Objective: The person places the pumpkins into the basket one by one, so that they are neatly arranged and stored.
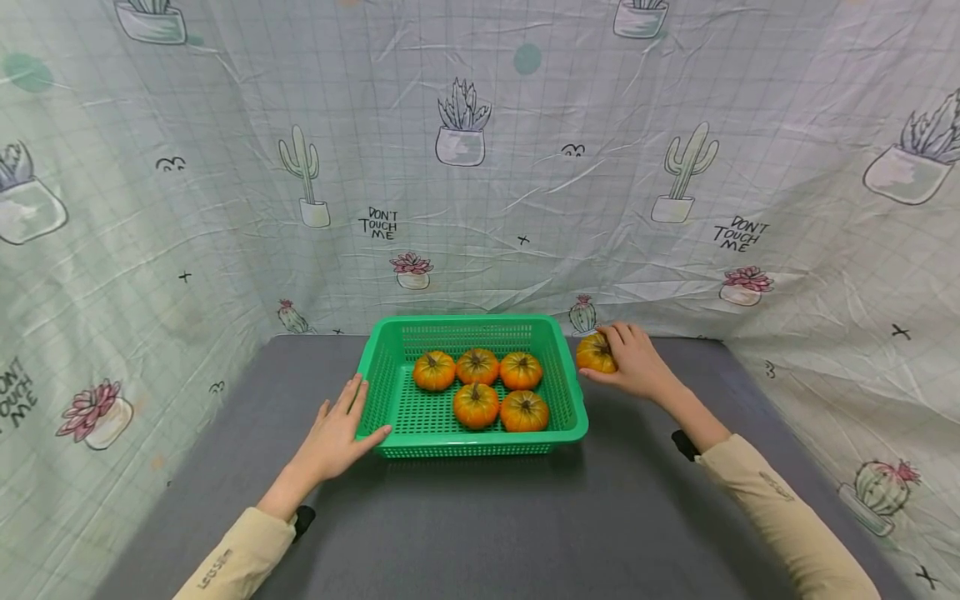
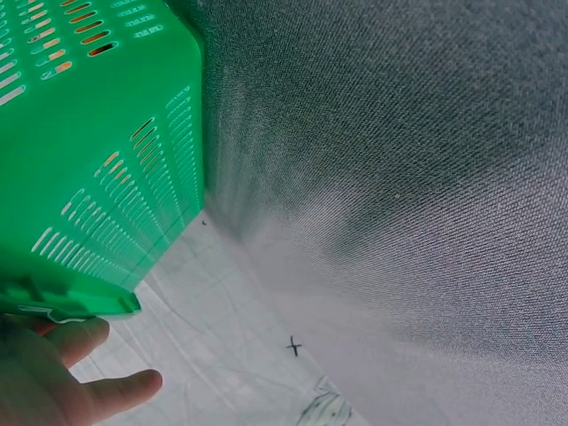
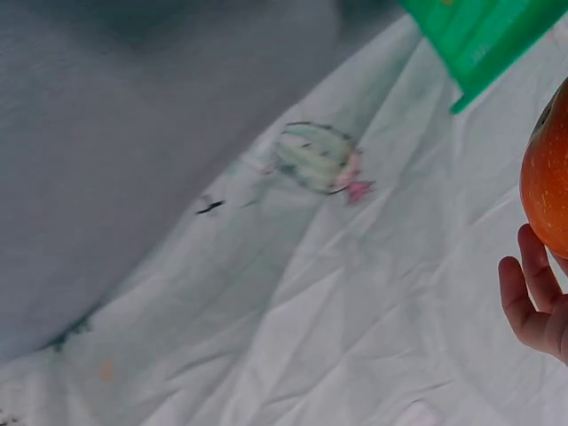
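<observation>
A green plastic basket (image 1: 480, 439) with slotted walls stands on the dark grey table. Several small orange pumpkins (image 1: 476, 406) lie inside it, three along the back and two in front. My left hand (image 1: 337, 433) rests on the basket's left rim with its fingers extended; in the left wrist view, fingertips (image 2: 84, 337) show right under the rim. Just beyond the right rim, my right hand (image 1: 633, 362) grips another pumpkin (image 1: 595, 353) from its right side. That same pumpkin (image 3: 548, 177) appears at the edge of the right wrist view, with fingers (image 3: 532, 266) curled against it.
The grey table top (image 1: 480, 533) stretches in front of the basket and to both sides. A pale cloth (image 1: 517, 200) printed with cacti and potted plants hangs behind and along both sides.
</observation>
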The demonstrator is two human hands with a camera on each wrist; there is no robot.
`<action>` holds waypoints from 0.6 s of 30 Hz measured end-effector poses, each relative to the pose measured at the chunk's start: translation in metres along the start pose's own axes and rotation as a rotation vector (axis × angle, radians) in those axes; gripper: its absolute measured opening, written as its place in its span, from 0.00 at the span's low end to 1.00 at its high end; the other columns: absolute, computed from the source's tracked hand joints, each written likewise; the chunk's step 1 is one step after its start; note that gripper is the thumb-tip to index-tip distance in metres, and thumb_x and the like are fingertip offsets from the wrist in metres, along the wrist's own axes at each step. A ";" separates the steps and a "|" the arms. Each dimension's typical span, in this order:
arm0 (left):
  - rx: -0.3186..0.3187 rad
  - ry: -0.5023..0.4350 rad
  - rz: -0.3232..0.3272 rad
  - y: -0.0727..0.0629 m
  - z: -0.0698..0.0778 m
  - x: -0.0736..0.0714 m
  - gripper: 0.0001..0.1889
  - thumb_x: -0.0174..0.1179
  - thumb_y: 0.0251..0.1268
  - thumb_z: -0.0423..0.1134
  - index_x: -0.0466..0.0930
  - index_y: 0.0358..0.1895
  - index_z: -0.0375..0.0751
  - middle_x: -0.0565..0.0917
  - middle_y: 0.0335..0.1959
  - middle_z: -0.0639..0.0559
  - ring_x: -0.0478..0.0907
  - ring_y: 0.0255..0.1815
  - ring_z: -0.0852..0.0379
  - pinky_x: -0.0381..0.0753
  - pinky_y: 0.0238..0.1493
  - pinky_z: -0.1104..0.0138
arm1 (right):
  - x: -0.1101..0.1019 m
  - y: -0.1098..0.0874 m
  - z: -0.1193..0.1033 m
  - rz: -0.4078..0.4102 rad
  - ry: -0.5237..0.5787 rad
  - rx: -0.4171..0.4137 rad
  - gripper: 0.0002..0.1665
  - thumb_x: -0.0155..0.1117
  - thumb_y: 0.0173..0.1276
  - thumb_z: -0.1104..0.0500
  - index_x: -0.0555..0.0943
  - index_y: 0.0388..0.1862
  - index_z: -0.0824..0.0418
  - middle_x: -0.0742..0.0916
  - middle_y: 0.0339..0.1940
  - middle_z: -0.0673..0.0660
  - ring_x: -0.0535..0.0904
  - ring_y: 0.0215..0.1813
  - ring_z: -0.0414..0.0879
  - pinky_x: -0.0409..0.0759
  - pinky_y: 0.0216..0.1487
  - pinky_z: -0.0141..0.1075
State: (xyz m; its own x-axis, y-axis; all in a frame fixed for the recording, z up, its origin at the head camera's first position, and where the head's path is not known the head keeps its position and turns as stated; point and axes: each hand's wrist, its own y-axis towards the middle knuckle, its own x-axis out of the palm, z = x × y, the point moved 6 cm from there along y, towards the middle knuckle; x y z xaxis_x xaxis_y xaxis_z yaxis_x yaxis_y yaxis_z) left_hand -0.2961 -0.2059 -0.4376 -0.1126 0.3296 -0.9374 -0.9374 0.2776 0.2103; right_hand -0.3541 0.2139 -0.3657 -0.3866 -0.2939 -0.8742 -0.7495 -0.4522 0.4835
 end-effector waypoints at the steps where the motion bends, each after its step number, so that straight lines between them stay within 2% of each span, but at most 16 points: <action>1: 0.002 0.003 0.006 0.000 0.000 0.000 0.46 0.46 0.58 0.64 0.45 0.69 0.34 0.45 0.72 0.39 0.46 0.70 0.39 0.47 0.61 0.37 | -0.001 0.002 -0.004 -0.004 0.001 -0.014 0.43 0.64 0.50 0.39 0.69 0.56 0.68 0.75 0.48 0.65 0.69 0.49 0.60 0.66 0.50 0.54; 8: 0.006 0.002 0.032 -0.001 0.001 -0.002 0.46 0.47 0.58 0.64 0.46 0.69 0.33 0.46 0.71 0.38 0.47 0.70 0.39 0.48 0.61 0.37 | -0.004 0.019 -0.035 -0.044 0.036 -0.115 0.44 0.61 0.51 0.34 0.69 0.56 0.65 0.74 0.48 0.63 0.68 0.50 0.57 0.67 0.49 0.52; 18: -0.004 0.001 0.014 -0.001 0.001 -0.002 0.46 0.45 0.58 0.65 0.45 0.69 0.34 0.45 0.72 0.39 0.46 0.71 0.39 0.47 0.61 0.37 | -0.004 0.042 -0.081 -0.053 0.008 -0.299 0.43 0.66 0.47 0.37 0.70 0.54 0.64 0.75 0.46 0.60 0.68 0.44 0.53 0.69 0.45 0.46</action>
State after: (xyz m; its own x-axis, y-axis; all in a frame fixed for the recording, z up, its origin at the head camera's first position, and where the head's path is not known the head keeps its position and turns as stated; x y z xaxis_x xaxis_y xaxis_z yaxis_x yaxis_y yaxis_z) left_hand -0.2949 -0.2059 -0.4356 -0.1259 0.3327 -0.9346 -0.9370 0.2695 0.2222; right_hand -0.3404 0.1279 -0.3378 -0.3458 -0.2694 -0.8988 -0.5769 -0.6944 0.4301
